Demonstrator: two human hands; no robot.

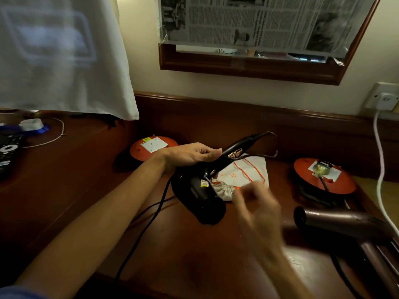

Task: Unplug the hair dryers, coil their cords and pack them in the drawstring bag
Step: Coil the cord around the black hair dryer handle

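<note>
- Left hand (190, 155) gripping handle of black hair dryer (203, 190), above wooden desk (86, 180);
- Right hand (257, 210) blurred, grip impossible to tell;
- Drawstring bag (244, 175) behind dryer; brown hair dryer (336, 221) lying at right.

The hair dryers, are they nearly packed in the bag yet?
Not yet. The left hand holds the black hair dryer by its handle; its cord trails loose, uncoiled. The right hand is blurred, holding nothing clear. The brown hair dryer lies on the desk. The drawstring bag lies flat. A plug sits in the right reel.
</note>
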